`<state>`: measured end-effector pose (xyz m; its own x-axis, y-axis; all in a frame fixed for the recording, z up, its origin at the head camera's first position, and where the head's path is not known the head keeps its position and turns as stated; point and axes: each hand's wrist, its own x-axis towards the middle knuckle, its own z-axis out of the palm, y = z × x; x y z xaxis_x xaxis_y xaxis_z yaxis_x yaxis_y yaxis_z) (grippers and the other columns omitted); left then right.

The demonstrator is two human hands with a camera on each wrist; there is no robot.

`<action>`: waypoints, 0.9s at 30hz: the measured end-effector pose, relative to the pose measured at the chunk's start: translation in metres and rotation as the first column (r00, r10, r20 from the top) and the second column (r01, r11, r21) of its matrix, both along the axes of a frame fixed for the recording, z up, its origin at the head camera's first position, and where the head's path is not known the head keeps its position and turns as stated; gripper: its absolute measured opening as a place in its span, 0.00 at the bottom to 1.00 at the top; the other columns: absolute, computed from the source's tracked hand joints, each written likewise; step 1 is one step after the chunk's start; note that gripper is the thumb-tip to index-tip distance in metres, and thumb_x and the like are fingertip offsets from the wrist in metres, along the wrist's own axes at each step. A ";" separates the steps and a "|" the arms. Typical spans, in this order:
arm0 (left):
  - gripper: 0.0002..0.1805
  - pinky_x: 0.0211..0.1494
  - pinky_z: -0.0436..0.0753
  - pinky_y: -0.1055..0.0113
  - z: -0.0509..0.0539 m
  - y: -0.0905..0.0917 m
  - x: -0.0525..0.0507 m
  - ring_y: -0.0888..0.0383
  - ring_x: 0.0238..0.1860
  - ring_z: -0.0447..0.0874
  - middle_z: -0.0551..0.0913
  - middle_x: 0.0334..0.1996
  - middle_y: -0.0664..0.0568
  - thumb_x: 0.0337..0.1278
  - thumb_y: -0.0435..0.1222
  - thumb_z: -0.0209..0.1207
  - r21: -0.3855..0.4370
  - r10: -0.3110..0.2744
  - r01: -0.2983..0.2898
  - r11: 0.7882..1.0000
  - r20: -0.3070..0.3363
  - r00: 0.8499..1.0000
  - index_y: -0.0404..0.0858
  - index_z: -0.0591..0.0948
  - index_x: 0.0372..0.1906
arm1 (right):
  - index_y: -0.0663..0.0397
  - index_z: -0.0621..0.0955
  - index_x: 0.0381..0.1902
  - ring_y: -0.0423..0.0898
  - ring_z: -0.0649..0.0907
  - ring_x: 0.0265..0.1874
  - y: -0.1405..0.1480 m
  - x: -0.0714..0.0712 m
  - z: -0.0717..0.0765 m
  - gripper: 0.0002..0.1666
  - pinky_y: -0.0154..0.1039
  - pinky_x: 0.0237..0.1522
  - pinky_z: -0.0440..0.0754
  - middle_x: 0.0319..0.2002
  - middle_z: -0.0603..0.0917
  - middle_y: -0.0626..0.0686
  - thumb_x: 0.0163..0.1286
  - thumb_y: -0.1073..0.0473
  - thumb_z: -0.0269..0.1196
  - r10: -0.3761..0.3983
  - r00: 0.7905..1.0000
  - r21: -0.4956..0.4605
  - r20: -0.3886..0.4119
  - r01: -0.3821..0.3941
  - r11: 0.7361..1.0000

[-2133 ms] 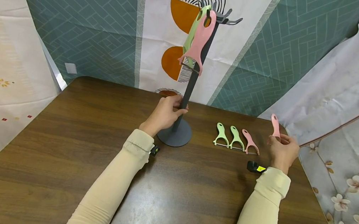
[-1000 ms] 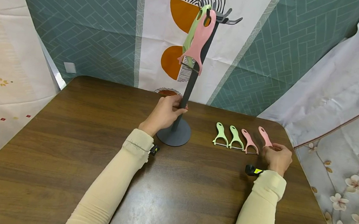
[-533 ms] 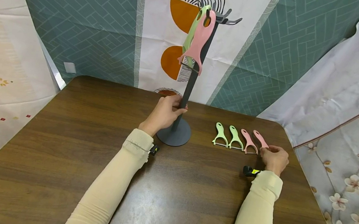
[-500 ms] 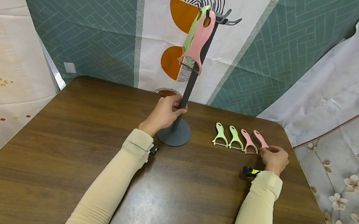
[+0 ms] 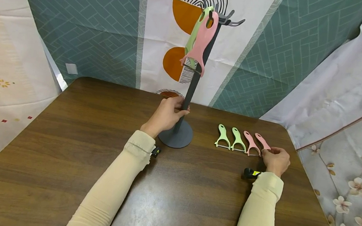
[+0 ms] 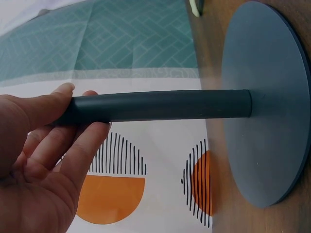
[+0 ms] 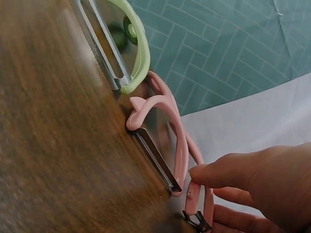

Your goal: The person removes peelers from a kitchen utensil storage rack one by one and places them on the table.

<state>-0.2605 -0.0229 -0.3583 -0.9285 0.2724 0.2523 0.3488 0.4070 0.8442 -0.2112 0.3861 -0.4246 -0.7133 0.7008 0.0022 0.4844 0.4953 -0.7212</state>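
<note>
A dark stand (image 5: 191, 88) rises from a round base (image 5: 175, 136); the left hand (image 5: 164, 115) grips its post low down, and the left wrist view shows thumb and fingers around the post (image 6: 170, 105). From the stand's top hooks hang a pink peeler (image 5: 203, 39) and a green peeler (image 5: 192, 38) behind it. At the right, the right hand (image 5: 275, 160) pinches the head end of a pink peeler (image 5: 262, 141) on the table. Beside it lie another pink peeler (image 5: 252, 144) and two green peelers (image 5: 238, 141), (image 5: 222, 136). The right wrist view shows the thumb on the pinched peeler's frame (image 7: 193, 194).
The brown wooden table (image 5: 192, 200) reaches back to a patterned cloth (image 5: 109, 42). More hooks (image 5: 234, 22) stick out at the stand's top right. A floral cloth (image 5: 349, 188) hangs beyond the table's right edge.
The right hand has lowered the rightmost pink peeler and moved it left, beside the other pink one. The left hand stays on the post.
</note>
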 end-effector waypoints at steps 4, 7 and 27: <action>0.08 0.55 0.84 0.55 0.000 0.000 0.000 0.56 0.48 0.89 0.90 0.42 0.51 0.67 0.37 0.65 0.002 0.001 -0.001 1.000 0.000 1.000 0.40 0.83 0.48 | 0.63 0.80 0.62 0.65 0.74 0.64 0.000 0.000 -0.001 0.28 0.57 0.68 0.68 0.60 0.81 0.67 0.66 0.56 0.65 -0.002 1.000 0.002 0.012 0.002 1.000; 0.09 0.55 0.84 0.55 0.000 0.000 0.000 0.56 0.48 0.89 0.90 0.42 0.51 0.67 0.37 0.65 -0.002 0.001 -0.001 1.000 0.000 1.000 0.40 0.83 0.49 | 0.63 0.79 0.63 0.64 0.74 0.64 -0.001 0.000 -0.001 0.28 0.56 0.68 0.68 0.60 0.81 0.67 0.67 0.56 0.65 -0.004 1.000 0.004 0.017 0.004 1.000; 0.10 0.56 0.86 0.56 0.001 0.000 0.001 0.56 0.50 0.90 0.91 0.42 0.51 0.64 0.36 0.66 0.032 0.011 -0.011 0.999 -0.020 1.000 0.40 0.85 0.49 | 0.67 0.82 0.55 0.64 0.81 0.54 -0.003 -0.002 -0.002 0.25 0.54 0.59 0.74 0.51 0.85 0.70 0.67 0.54 0.62 -0.036 0.989 0.072 -0.146 0.047 0.996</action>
